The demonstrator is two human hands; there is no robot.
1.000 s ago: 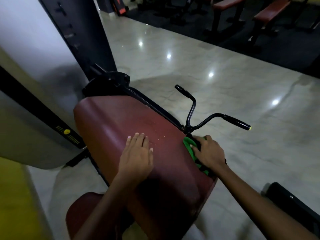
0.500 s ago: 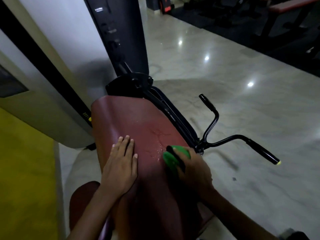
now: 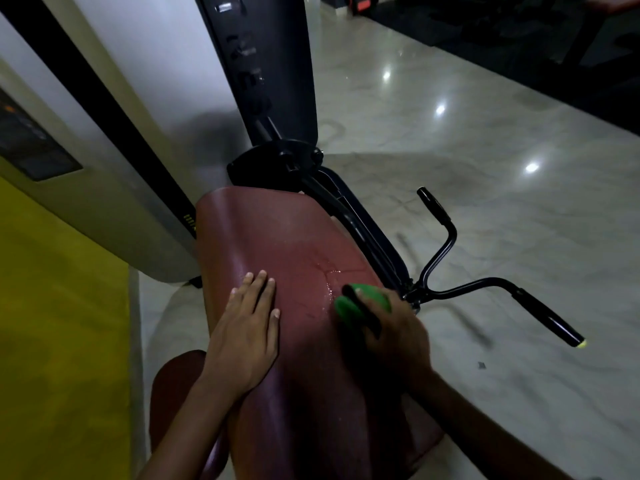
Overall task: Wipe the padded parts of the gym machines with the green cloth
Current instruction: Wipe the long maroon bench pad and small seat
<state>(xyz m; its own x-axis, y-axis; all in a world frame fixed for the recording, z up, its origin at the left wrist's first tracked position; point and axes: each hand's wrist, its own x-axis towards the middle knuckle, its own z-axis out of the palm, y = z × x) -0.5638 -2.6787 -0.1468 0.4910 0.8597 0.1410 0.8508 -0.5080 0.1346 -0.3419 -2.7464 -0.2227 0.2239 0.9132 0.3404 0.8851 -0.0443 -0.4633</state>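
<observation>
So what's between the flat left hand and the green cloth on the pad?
Head view: between the left hand and the green cloth in the right hand lies only bare maroon pad, with wet streaks near the cloth.

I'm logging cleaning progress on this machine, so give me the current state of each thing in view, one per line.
red pad: wet streaks and droplets near its right side, not yet dry.
green cloth: bunched, pressed on the pad's right part.
right hand: grips the cloth.
left hand: flat on the pad, fingers straight.
black handlebar: untouched, beside the pad.
</observation>
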